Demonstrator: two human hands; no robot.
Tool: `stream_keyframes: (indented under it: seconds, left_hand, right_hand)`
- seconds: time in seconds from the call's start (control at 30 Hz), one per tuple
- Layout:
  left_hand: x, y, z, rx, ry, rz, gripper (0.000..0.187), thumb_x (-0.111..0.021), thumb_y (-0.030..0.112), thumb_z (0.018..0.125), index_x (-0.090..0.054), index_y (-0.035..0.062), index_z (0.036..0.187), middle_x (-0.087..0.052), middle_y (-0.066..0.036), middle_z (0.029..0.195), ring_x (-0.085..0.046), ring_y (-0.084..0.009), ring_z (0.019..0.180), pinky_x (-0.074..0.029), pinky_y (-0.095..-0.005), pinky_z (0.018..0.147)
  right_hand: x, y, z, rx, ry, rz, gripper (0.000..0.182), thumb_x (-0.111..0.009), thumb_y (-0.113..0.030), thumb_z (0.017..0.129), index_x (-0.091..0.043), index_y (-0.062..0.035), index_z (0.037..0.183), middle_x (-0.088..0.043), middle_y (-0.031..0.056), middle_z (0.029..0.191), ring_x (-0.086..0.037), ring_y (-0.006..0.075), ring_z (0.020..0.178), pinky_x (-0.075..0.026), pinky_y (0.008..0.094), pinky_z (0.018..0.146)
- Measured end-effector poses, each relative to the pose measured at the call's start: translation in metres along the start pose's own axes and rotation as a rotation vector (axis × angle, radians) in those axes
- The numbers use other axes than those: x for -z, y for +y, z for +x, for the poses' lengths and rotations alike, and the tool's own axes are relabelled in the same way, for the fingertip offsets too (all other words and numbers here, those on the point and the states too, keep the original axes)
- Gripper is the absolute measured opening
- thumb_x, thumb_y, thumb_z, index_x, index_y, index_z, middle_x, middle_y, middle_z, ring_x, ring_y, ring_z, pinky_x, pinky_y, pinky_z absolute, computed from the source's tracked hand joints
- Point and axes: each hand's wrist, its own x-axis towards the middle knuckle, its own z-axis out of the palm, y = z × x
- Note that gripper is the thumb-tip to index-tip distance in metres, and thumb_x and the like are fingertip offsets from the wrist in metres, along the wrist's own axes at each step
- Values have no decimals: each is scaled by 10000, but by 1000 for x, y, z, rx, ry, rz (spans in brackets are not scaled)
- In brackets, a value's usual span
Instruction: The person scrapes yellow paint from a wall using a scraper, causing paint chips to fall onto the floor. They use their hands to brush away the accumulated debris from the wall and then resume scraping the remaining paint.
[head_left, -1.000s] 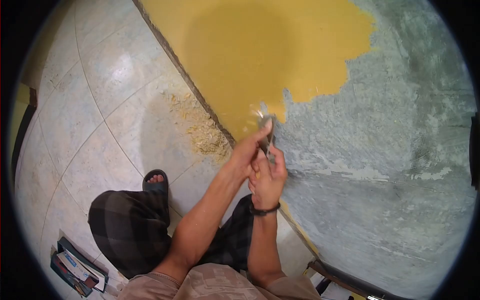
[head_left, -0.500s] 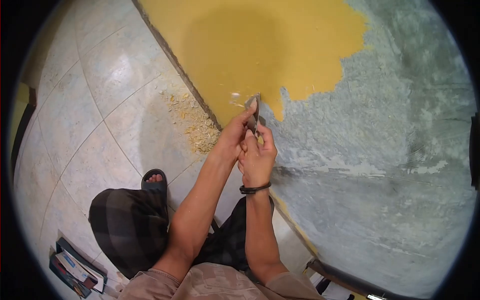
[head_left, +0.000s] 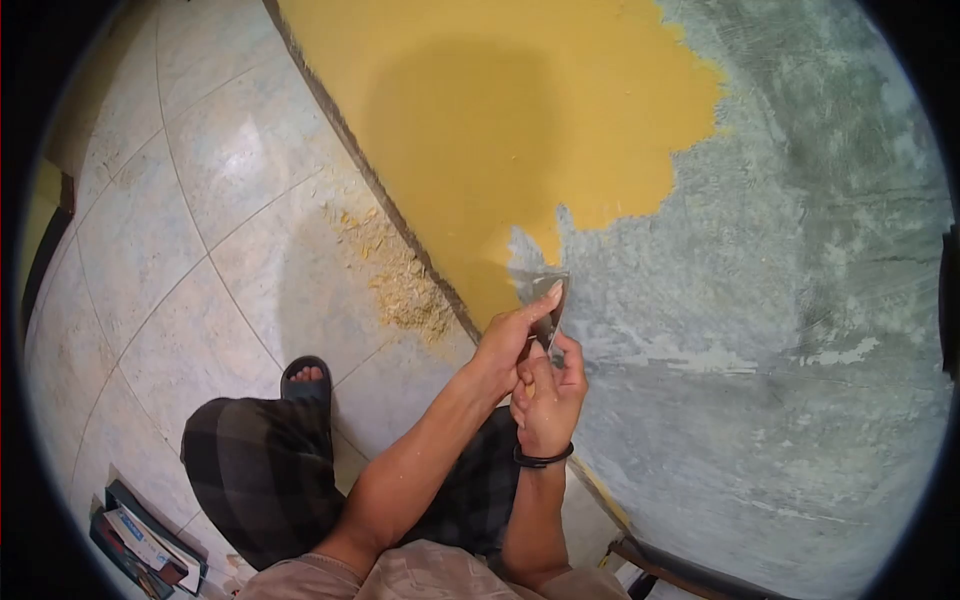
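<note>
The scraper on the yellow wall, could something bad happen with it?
Maybe. Both hands, left hand and right hand, grip the scraper close to its metal blade, so a slip might nick a finger. Paint flakes pile on the tiled floor near the sandalled foot, which could get slippery or poke bare toes. Pushing hard could also gouge the grey wall.
</note>
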Motion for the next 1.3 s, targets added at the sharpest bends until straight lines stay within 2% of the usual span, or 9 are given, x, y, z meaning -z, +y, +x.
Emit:
stream_keyframes:
  seconds: [0.3, 0.33, 0.57, 0.7, 0.73, 0.9, 0.97, 1.1, 1.3]
  left_hand:
    - [17, 12, 6, 101, -96, 72, 416, -687, 442, 830, -540, 87, 671, -484, -30, 522, -329, -123, 259, -264, -259, 245]
    - [28, 34, 5, 217, -358, -46, 249, -657, 320, 879, -584, 98, 965, -581, 4, 724, -561, -102, 589, -482, -263, 480]
    - [2, 28, -6, -37, -165, -1, 443, -723, 398, 812, -572, 49, 1039, -553, -63, 945, -521, -161, 928, -468, -318, 793]
    - [20, 68, 11, 132, -307, -77, 443, -724, 399, 811, -580, 30, 1009, -540, -30, 713, -522, -126, 549, -465, -273, 491]
    - [15, 59, 8, 109, -180, -53, 206, -638, 324, 891, -591, 130, 945, -570, 15, 708, -536, -86, 508, -469, -250, 417]
    - [7, 19, -5, 59, -147, -22, 204, -666, 326, 873, -609, 136, 918, -559, 28, 713, -495, -87, 521, -470, -269, 461]
    - [21, 26, 5, 233, -138, 37, 394, -730, 407, 801, -598, 37, 835, -523, -38, 614, -400, -108, 357, -311, -257, 305]
    - [-7, 10, -8, -70, -9, 18, 410, -724, 442, 794, -562, 68, 749, -444, -16, 527, -289, -110, 271, -214, -263, 248]
    - [-2, 31, -14, 157, -102, 42, 327, -717, 383, 818, -566, 99, 754, -482, -3, 599, -411, -82, 397, -305, -238, 318]
  right_hand:
    - [-10, -10, 8, -34, 12, -23, 234, -558, -121, 936, -479, -63, 1149, -465, 1, 627, -372, 42, 416, -226, 196, 344]
    - [-16, -10, 18, -37, -87, 2, 227, -554, -116, 937, -483, -64, 1146, -458, -7, 621, -374, 41, 422, -236, 195, 352]
    - [-14, -13, 6, 27, -2, -61, 224, -533, -99, 940, -477, -68, 1155, -451, -18, 619, -365, 41, 415, -229, 198, 343]
    - [-48, -24, 28, -75, -105, -69, 163, -531, -110, 955, -507, -65, 1110, -446, -44, 598, -359, 17, 439, -244, 200, 362]
    - [-41, -18, 23, -44, -92, -28, 163, -533, -103, 952, -508, -64, 1109, -446, -46, 599, -357, 16, 438, -242, 198, 360]
    - [-15, -27, -6, -75, 68, -52, 211, -555, -80, 935, -492, -60, 1136, -479, -28, 618, -371, 18, 439, -244, 198, 362]
    - [-13, -11, 1, 3, 39, 31, 261, -552, -89, 931, -452, -69, 1172, -475, 12, 597, -376, 48, 392, -234, 199, 329]
    - [-24, -25, 4, -31, 34, -37, 281, -555, -91, 927, -439, -59, 1182, -476, 14, 601, -374, 49, 390, -228, 202, 323]
    - [-19, -30, -8, -43, 62, -58, 189, -542, -88, 938, -486, -72, 1118, -448, -34, 582, -361, 31, 426, -235, 206, 359]
